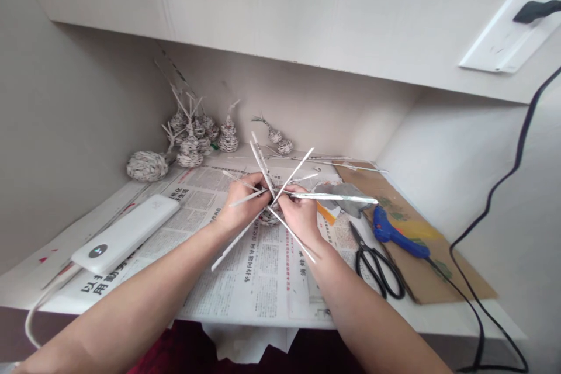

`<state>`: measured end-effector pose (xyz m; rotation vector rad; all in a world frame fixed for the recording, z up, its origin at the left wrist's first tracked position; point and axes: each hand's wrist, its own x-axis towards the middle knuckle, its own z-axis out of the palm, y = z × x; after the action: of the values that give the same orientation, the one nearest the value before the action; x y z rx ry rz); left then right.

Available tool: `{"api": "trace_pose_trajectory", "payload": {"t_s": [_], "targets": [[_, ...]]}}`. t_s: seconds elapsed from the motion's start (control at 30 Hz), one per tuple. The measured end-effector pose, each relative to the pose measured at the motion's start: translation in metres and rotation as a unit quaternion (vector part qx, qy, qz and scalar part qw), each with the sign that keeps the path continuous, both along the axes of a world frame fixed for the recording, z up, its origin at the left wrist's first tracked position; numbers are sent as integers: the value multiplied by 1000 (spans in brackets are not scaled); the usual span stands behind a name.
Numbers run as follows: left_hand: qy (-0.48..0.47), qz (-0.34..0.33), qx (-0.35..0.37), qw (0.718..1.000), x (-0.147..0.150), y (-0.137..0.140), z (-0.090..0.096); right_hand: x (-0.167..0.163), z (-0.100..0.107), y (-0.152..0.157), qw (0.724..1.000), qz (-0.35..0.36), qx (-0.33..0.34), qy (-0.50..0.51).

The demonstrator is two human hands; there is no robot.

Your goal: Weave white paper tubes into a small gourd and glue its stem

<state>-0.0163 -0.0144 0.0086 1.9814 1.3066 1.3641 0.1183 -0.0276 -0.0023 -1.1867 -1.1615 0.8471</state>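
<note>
Between my hands is a small woven piece of rolled newspaper (269, 217), its round body low over the newspaper sheet. Several thin paper rods (293, 234) fan out from its top in all directions. My left hand (245, 201) is closed round the left side of the piece, near where the rods meet. My right hand (300, 213) pinches at the right side, its fingers at the base of a longer paper rod (342, 196) that points right. Both sets of fingertips are partly hidden by the rods and the hands themselves.
Finished woven gourds (189, 149) stand at the back left. A white power bank (127, 234) lies left. On the right are black scissors (377, 266), a blue glue gun (397, 234) with its cord, and a cardboard sheet (438, 269). A low panel (280, 6) overhangs the back.
</note>
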Motion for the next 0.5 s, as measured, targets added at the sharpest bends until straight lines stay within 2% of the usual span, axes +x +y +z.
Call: {"api": "trace_pose_trajectory", "payload": {"t_s": [0.3,0.5], "targets": [[-35,14,-27,999,2,-3,1,0,3,-1,1000,16,1,6],[-17,17,-24,999,1,-3,1,2,-9,10,999,18,-6,43]]}}
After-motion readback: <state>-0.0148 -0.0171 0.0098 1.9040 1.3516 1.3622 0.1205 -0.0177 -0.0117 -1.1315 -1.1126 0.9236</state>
